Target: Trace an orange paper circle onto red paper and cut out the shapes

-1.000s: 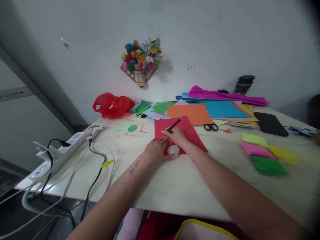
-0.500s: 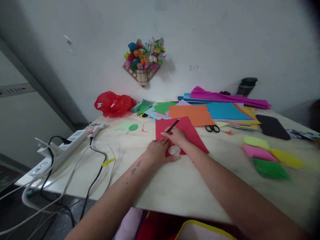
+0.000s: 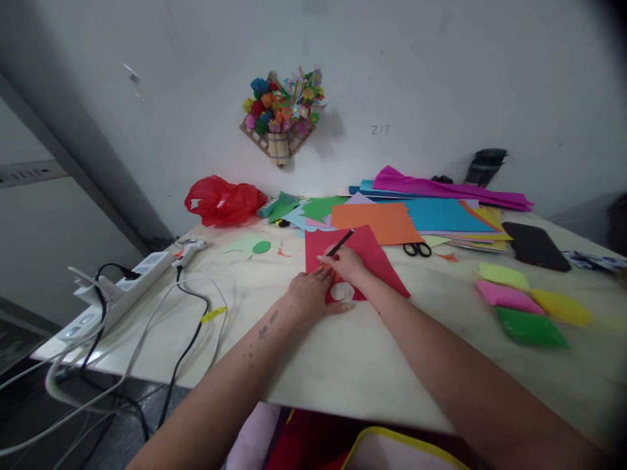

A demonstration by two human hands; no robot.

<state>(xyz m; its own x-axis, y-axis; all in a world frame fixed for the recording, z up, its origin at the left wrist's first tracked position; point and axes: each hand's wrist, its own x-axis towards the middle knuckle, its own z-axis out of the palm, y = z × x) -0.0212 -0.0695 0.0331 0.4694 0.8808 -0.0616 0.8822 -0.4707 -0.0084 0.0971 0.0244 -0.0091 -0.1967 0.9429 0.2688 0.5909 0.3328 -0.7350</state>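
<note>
A red sheet of paper (image 3: 379,271) lies on the table, with a round cut-out (image 3: 342,292) near its front edge. My left hand (image 3: 311,290) rests flat on the sheet's left side, fingers stretched out and thumb below the round hole. My right hand (image 3: 345,264) grips a dark pencil (image 3: 341,242), its tip down at the paper by my left fingertips. A small orange piece (image 3: 337,277) shows between the two hands, mostly covered by them. The pencil's tip is hidden by my fingers.
Black-handled scissors (image 3: 417,249) lie right of the sheet, near an orange sheet (image 3: 377,222) and a blue one (image 3: 445,215). Clay packets (image 3: 531,326) and a phone (image 3: 535,246) are at right. A power strip (image 3: 122,294) with cables stands left; a red plastic bag (image 3: 223,199) sits behind.
The pencil and my right hand have shifted very slightly. My left hand stays in place on the red sheet.
</note>
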